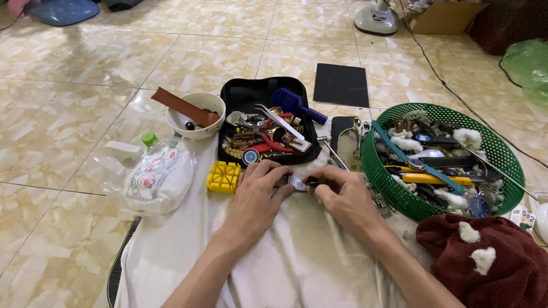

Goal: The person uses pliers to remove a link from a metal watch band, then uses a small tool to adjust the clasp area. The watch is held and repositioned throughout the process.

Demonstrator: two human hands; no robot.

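1. The left hand (260,191) and right hand (342,194) met over a white cloth (285,256), fingertips pinching a small silver metal watch piece (298,182) between them.
2. That piece sat just above the cloth, its long axis apparently running left to right; most of it was hidden by fingers.
3. A yellow ridged plastic block (224,177) lay just left of the left hand.
4. Beyond the hands stood a black open tool case (234,91) full of watch parts.
5. A round green plastic basket (502,154) sat to the right, a white ceramic bowl (177,120) to the left.
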